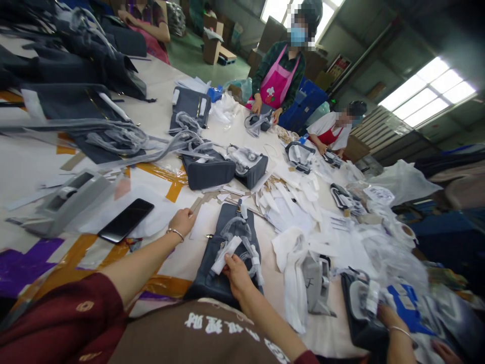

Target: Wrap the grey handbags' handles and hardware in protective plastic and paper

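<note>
Item: one dark grey leather handbag (206, 268), soft-sided and fairly light, I judge, and slippery under its clear plastic film (237, 230); best taken by the body's edges. It lies directly beneath my right hand (238, 275), its fingers (230, 262) closed on a white paper wad (233, 246). My left hand (182, 222) sits just beside the bag's top edge, fingers curled from view, open or closed I cannot tell.

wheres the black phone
In the head view, left of centre, the black smartphone lies on white paper, between the grey tape dispenser and the person's left hand.
</note>
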Tool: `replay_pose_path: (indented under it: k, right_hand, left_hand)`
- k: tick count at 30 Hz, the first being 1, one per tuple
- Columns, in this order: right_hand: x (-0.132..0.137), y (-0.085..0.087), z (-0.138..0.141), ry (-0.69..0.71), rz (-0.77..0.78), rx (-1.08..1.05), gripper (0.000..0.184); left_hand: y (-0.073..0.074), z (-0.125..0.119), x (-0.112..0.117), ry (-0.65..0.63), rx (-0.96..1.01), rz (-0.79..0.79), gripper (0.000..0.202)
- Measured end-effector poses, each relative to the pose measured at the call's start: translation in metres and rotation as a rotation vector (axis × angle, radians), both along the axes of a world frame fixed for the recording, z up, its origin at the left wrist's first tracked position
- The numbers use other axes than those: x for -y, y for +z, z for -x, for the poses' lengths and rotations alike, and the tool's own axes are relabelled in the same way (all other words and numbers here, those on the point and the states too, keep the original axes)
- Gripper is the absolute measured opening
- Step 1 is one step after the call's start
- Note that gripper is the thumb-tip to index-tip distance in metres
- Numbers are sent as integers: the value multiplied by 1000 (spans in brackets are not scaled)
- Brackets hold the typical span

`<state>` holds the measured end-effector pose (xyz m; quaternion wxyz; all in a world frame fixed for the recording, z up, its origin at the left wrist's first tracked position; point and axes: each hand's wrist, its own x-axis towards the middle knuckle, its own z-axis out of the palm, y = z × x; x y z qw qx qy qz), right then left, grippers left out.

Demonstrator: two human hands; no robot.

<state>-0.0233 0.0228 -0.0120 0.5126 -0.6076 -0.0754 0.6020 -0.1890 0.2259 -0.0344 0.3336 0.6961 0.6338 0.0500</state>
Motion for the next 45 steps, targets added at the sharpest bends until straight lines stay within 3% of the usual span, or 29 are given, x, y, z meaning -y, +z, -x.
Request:
replay_pose_path:
  k: [4,11,19,30,34,38,41,45]
  right_hand:
    - [0,1,1,-7,-5,-4,47]
    - [-1,2,0,-7,-3,-3,43]
    - [-2,-1,0,1,10,-5,49]
    - [-3,-1,-1,-21,8,-29,49]
    - [-2,-6,-3,-30,8,-22,44]
    - [0,-12,-5,-1,-11,-37,42]
    - [1,-15,-6,4,-11,-32,42]
    - [1,-14,-6,6,-9,-24,44]
  left_hand:
    - [-15,9,-32,48,-86,43,44]
    - [-26,4,-43,56,-142,108,39]
    - [-42,13,-62,159,-17,216,24]
    - [-32,26,-60,302,323,335,20]
    - [-35,30,-54,287,320,334,18]
    - [-38,34,-53,281,196,263,23]
    - [-34,30,-45,188,43,94,39]
    - [-26,9,-15,-212,-176,-69,39]
